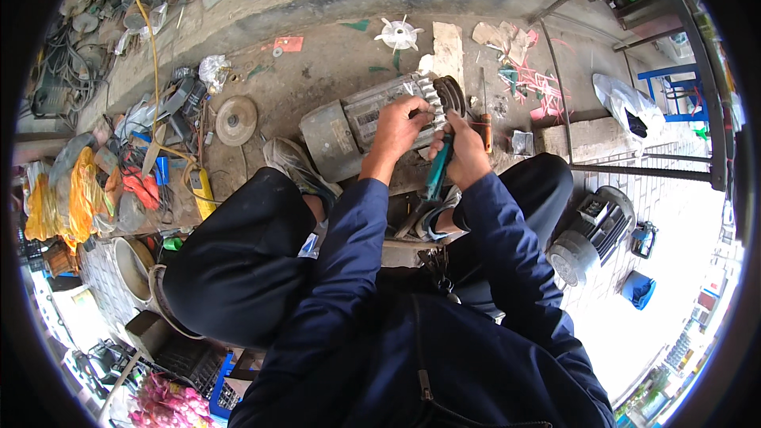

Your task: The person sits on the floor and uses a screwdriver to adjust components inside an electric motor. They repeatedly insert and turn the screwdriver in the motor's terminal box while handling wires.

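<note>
A grey electric motor lies on its side between my feet, its finned end toward the right. Beside the fins sits a dark grooved pulley. My left hand rests at that finned end, thumb and fingers pinched together; what they hold is too small to make out. Close by, my right hand is closed round a teal-handled tool, its handle slanting down toward me. The tool's working end is not clear. An orange-handled screwdriver lies just right of my right hand.
A white plastic fan and a round metal disc lie on the floor. A second motor stands at the right, below a metal frame. Yellow bags and tangled cables crowd the left. Pink strips lie at the far right.
</note>
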The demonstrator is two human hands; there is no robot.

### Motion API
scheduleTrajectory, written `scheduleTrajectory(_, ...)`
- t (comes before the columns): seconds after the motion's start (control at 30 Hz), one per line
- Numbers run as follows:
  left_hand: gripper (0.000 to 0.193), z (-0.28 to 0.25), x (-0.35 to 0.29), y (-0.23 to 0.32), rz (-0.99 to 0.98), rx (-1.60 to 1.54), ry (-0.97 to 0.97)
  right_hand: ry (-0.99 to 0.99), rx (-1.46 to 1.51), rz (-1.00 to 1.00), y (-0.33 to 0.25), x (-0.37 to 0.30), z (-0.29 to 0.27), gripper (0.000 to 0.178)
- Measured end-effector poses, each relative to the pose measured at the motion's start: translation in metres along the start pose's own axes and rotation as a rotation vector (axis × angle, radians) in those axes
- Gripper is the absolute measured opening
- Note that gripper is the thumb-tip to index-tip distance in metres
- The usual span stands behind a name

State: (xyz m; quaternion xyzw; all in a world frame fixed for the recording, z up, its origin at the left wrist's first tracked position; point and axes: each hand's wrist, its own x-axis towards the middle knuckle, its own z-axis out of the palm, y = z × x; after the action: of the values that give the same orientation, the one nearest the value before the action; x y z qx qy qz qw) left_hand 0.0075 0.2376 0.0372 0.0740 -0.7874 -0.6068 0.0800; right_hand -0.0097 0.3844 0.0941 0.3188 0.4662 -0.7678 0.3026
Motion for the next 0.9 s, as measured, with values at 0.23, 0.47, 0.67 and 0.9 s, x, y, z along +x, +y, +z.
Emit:
scheduleTrajectory(0.23, 0.013, 0.001, 0.000, 0.002, 0.002, 0.013, 0.028, -0.119, -0.111, 0.024, -0.022, -0.006, 0.000, 0.031)
scheduleTrajectory(0.47, 0.016, 0.023, -0.001, -0.006, 0.066, -0.078, 0.256, -0.222, -0.905, -0.360, -0.045, -0.006, -0.056, 0.025)
scheduleTrajectory(0.67, 0.015, 0.029, 0.001, -0.010, 0.037, -0.036, 0.283, -0.457, -1.530, -1.234, -0.060, 0.021, -0.053, 0.042)
scheduleTrajectory(0.9, 0.012, 0.004, 0.009, -0.014, -0.241, -0.370, -0.076, -0.510, -1.650, -1.037, -0.074, 0.023, -0.033, 0.047)
